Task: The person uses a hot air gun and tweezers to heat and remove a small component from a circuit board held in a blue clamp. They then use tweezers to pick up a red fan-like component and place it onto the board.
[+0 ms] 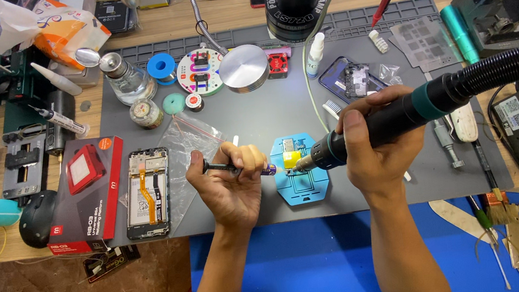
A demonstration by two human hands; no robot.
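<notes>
the right hand (375,145) is clenched around a black hot air gun (394,117), its nozzle pointing at a small yellow-taped part (291,158) on a blue holder (302,187). the left hand (227,179) grasps a thin dark tool (236,167), its tip just beside that part. the holder sits on a grey mat (268,108); an opened phone (148,192) and a red box (88,193) lie to the left.

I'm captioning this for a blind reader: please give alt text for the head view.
Over a grey work mat, the right hand aims a hot-air tool at a small board on a blue holder, while the left hand holds a thin tool beside it. An opened phone lies left.
</notes>
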